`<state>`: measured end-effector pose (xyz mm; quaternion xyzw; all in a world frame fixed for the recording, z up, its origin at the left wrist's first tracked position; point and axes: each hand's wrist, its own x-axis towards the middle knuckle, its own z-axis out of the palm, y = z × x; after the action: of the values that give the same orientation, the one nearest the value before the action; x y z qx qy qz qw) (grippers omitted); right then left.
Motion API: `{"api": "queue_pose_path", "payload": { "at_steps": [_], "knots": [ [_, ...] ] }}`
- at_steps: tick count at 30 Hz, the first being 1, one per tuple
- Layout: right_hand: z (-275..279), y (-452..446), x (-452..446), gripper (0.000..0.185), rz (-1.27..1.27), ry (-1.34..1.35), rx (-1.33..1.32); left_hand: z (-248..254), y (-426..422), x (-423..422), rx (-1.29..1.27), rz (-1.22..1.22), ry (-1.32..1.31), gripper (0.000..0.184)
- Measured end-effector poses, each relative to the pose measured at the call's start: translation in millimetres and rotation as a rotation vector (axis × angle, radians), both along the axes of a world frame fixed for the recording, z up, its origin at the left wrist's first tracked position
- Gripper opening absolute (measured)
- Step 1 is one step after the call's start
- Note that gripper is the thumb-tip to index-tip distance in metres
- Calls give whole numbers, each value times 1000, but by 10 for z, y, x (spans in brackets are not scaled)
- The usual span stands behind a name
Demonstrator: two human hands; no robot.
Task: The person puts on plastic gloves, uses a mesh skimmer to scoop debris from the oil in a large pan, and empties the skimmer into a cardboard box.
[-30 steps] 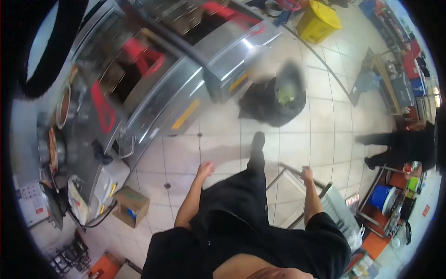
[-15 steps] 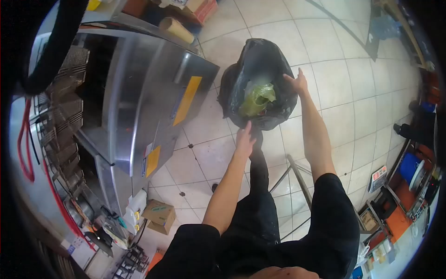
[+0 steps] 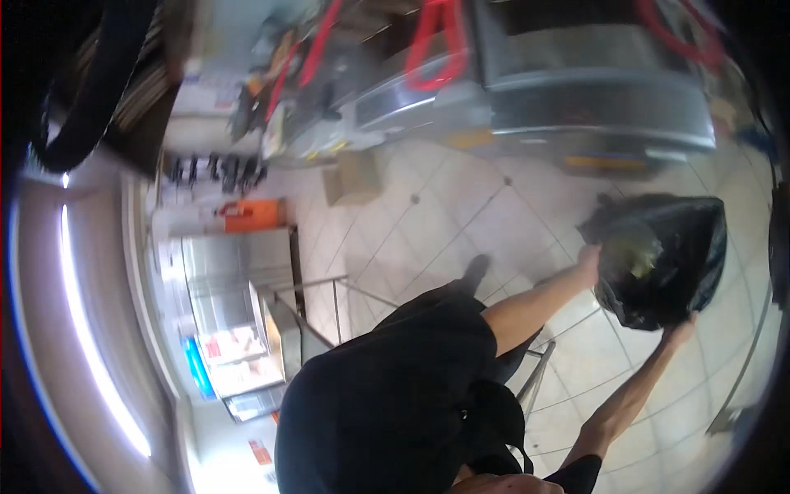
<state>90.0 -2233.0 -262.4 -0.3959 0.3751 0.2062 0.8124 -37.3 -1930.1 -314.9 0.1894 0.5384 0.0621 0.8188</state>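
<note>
A black garbage bag (image 3: 699,239) stands at the right with its mouth wide, over the tiled floor. Inside it lies a crumpled yellow-green plastic bag (image 3: 642,262), blurred. My left hand (image 3: 589,265) is closed on the rim nearest my body. On the lower rim, my right hand (image 3: 680,331) grips the black plastic, its arm stretched out. Whether a bin is under the black bag I cannot tell.
Blurred steel equipment (image 3: 601,107) with red loops hanging in front spans the top. A cardboard box (image 3: 352,179) sits on the floor (image 3: 461,222). A metal-legged stand (image 3: 336,309) is close by my body. A steel cabinet (image 3: 234,284) stands at left.
My head and body have turned, so the steel equipment has swung from the left to the top. Both hands have closed on the bag's rim; earlier their fingers were spread at it.
</note>
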Motion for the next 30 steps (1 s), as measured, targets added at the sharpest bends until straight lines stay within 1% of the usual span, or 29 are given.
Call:
{"api": "queue_pose_path", "payload": {
  "at_steps": [1, 2, 3, 4, 5, 6, 8, 9, 10, 11, 12, 13, 14, 15, 16, 17, 18, 19, 20, 21, 22, 23, 24, 26, 27, 28, 29, 30],
  "knots": [
    [101, 29, 73, 49, -15, -52, -102, 17, 23, 106, 44, -8, -5, 34],
    [223, 68, 146, 50, -54, -122, -211, 274, 116, 201, 83, -15, -42, 33],
    [295, 161, 232, 51, -57, -144, -213, 628, 233, 274, 118, -27, -75, 33],
    [363, 225, 255, 52, -64, -163, -221, 875, 289, 307, 148, -43, -104, 33],
    [408, 234, 237, 53, -76, -181, -231, 799, 331, 300, 298, -52, -101, 31],
    [366, 205, 222, 53, 54, -175, -380, 875, 382, 302, 379, -183, 105, 28],
    [-284, 24, 333, 54, 318, -164, -676, 1035, 580, 295, 526, -433, 534, 23],
    [-1201, -503, 352, 55, 477, -209, -683, 1058, 661, 298, 608, -562, 594, 19],
    [-1939, -919, 356, 56, 629, -265, -690, 963, 712, 170, 689, -705, 652, 14],
    [-1440, -642, 198, 51, 594, -68, -513, 765, 679, 12, 762, -865, 699, 10],
    [-763, -246, 22, 47, 541, 141, -362, 570, 594, -104, 765, -901, 679, 11],
    [-798, -365, -135, 44, 392, 239, -330, 498, 538, -216, 720, -889, 617, 12],
    [-1002, -539, -340, 44, 298, 138, -290, 484, 445, -346, 643, -853, 546, 14],
    [-839, -440, -467, 44, 193, 157, -412, 496, 403, -441, 535, -778, 480, 15],
    [-885, -506, -634, 44, 242, -15, -396, 518, 412, -536, 418, -699, 424, 17],
    [-724, -330, -610, 43, 147, 143, -610, 575, 410, -557, 308, -617, 381, 18],
    [-938, -417, -644, 42, 157, 54, -725, 609, 414, -549, 237, -573, 355, 19],
    [-774, -276, -626, 42, 173, 81, -838, 618, 427, -559, 216, -577, 345, 21],
    [-1260, -473, -699, 41, 173, 9, -1033, 473, 443, -630, 258, -590, 291, 23],
    [-972, -354, -696, 37, 141, 76, -988, 650, 438, -591, 307, -675, 332, 25],
    [-490, -91, -635, 33, 109, 134, -932, 969, 407, -438, 369, -752, 370, 27],
    [-152, -7, -713, 30, 119, 86, -929, 1202, 407, -430, 424, -821, 412, 29],
    [126, 71, -727, 26, 136, 31, -926, 1251, 426, -437, 430, -775, 373, 29],
    [345, 144, -775, 22, 138, -79, -945, 1306, 427, -431, 441, -665, 297, 29],
    [411, 149, -788, 21, 126, -131, -972, 1474, 440, -335, 586, -723, 402, 24],
    [486, 175, -810, 20, 119, -188, -998, 1572, 490, -316, 613, -741, 366, 23],
    [777, 321, -813, 22, 139, -245, -967, 1643, 576, -322, 641, -752, 333, 22],
    [1231, 515, -807, 25, 211, -309, -1027, 1704, 662, -351, 667, -758, 306, 22]
  ]
}}
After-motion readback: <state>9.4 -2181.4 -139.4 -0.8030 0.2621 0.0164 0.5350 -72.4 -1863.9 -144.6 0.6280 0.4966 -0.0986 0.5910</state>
